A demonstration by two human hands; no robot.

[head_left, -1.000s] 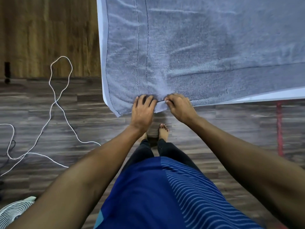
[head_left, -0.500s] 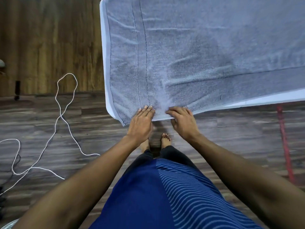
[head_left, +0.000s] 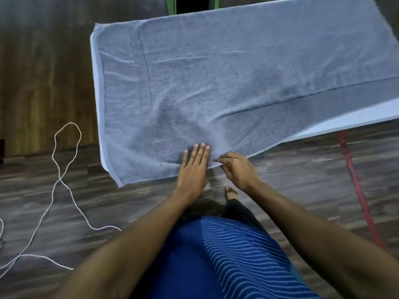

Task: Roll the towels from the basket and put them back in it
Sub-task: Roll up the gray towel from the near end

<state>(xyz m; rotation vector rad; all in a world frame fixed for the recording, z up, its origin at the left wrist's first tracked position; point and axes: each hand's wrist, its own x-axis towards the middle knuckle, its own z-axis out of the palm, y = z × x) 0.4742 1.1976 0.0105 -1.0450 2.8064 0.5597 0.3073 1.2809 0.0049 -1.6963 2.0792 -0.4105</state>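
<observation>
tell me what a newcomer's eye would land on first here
A large grey towel spread flat over the white table fills the upper middle. At its near edge the left hand presses flat on it while the right hand pinches the hem beside it. A white cord loops across the floor at the left.
</observation>
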